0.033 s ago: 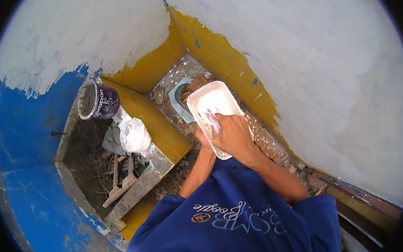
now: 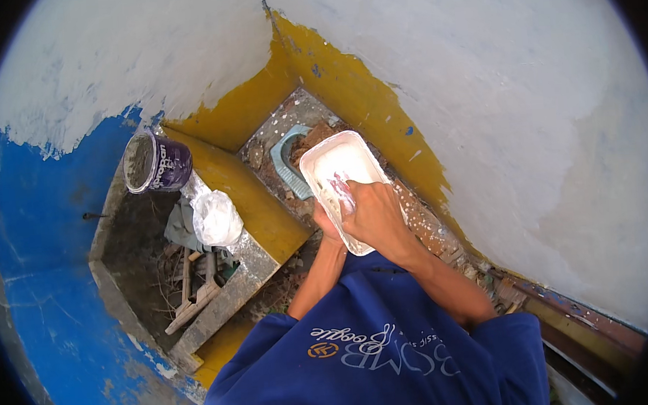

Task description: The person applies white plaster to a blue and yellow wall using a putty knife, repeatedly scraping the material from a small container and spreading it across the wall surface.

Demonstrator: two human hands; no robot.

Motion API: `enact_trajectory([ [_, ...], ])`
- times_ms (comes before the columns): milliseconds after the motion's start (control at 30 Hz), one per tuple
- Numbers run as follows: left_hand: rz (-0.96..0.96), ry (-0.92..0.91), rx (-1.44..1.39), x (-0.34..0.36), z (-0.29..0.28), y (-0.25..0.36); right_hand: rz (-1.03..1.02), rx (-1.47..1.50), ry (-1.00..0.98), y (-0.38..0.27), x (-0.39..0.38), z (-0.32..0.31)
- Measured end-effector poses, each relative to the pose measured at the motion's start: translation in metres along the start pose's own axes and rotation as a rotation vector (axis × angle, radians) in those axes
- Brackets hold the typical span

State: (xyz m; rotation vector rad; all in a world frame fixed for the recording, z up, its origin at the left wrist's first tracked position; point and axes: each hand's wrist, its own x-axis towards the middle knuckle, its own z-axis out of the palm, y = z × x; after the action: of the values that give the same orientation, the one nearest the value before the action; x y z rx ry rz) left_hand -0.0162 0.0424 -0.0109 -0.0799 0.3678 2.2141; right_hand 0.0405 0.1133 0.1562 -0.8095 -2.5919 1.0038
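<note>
A white rectangular tray [image 2: 306, 172] with whitish paste [image 2: 347, 159] in it is held up in front of my body. My left hand [image 2: 327, 223] is closed around its left side, with its fingers partly hidden beneath. Inside the tray, my right hand [image 2: 376, 210] is closed on a reddish, paste-smeared tool [image 2: 341, 186]. Most of that tool is covered by my hand and the paste, so its kind cannot be made out.
A purple bucket [image 2: 172, 165] and a white plastic bag [image 2: 217, 218] rest on the ledge at left. Wood pieces [image 2: 196, 296] fill a concrete basin [image 2: 114, 289]. Behind the tray, a light-blue squat toilet pan [image 2: 283, 160] lies among rubble. Walls [image 2: 511, 102] enclose the corner.
</note>
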Motion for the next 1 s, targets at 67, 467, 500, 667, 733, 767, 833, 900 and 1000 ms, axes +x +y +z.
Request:
enact_trajectory([
  [67, -0.007, -0.030, -0.004, 0.000, 0.003, 0.001, 0.007, 0.032, 0.036, 0.002, 0.001, 0.000],
  [467, -0.024, -0.100, -0.024, 0.002, 0.045, 0.015, -0.012, -0.042, 0.164, 0.004, 0.013, -0.029],
  [500, -0.015, -0.100, -0.024, 0.002, 0.044, 0.016, -0.020, -0.041, 0.160, 0.005, 0.012, -0.027],
  [667, -0.130, 0.009, -0.030, 0.010, 0.022, -0.004, 0.034, -0.128, 0.012, 0.016, -0.002, -0.020],
  [733, -0.192, -0.003, -0.078, 0.010, 0.020, -0.008, 0.041, -0.052, 0.089, 0.018, -0.005, -0.018],
  [767, -0.183, 0.012, -0.081, 0.009, 0.014, -0.010, 0.041, -0.048, 0.073, 0.019, -0.005, -0.016],
  [833, -0.253, -0.035, -0.076, 0.010, 0.016, -0.014, 0.052, -0.167, -0.001, 0.025, -0.004, -0.015],
  [900, -0.232, -0.034, -0.058, 0.006, 0.021, -0.018, 0.095, -0.175, 0.015, 0.030, -0.002, -0.016],
  [1000, -0.239, -0.062, -0.078, 0.011, 0.029, -0.020, 0.098, -0.131, 0.110, 0.034, -0.001, -0.034],
])
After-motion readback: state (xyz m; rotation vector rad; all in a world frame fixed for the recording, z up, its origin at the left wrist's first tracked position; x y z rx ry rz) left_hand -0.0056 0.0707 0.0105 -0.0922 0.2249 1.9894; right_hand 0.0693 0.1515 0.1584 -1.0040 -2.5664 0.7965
